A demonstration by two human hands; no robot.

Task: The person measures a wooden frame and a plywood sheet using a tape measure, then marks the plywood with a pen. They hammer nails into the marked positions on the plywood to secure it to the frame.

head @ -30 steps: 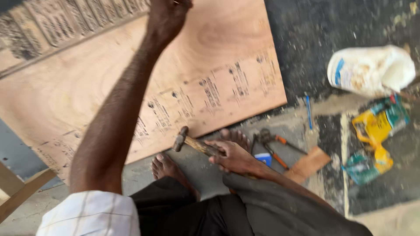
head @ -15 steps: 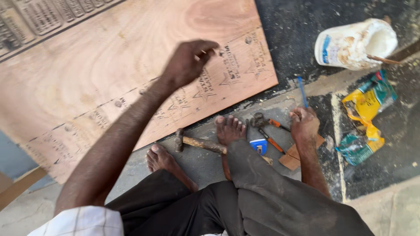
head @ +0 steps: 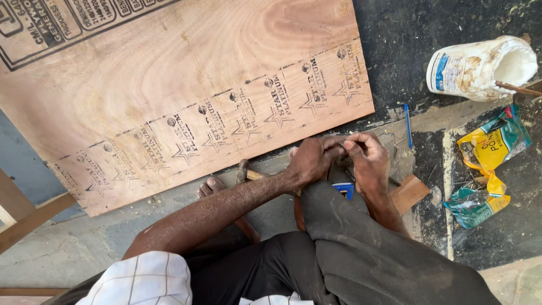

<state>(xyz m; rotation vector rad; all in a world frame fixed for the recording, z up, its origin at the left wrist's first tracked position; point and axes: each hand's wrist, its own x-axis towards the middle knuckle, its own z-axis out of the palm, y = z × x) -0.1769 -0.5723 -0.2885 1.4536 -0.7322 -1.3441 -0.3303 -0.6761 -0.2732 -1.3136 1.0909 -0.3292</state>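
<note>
My left hand (head: 309, 161) has come off the plywood sheet (head: 186, 90) and my right hand (head: 367, 161) has risen off the tools; fingertips now meet above my knee.

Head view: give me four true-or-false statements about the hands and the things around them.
1. Both hands, left hand and right hand, meet in front of the knee. True.
2. The left hand rests flat on the plywood. False: it is off the sheet, by the right hand.
3. A white tub lies on its side at upper right. True.
4. The blue pen lies on the plywood. False: it lies on the floor beside it.
</note>
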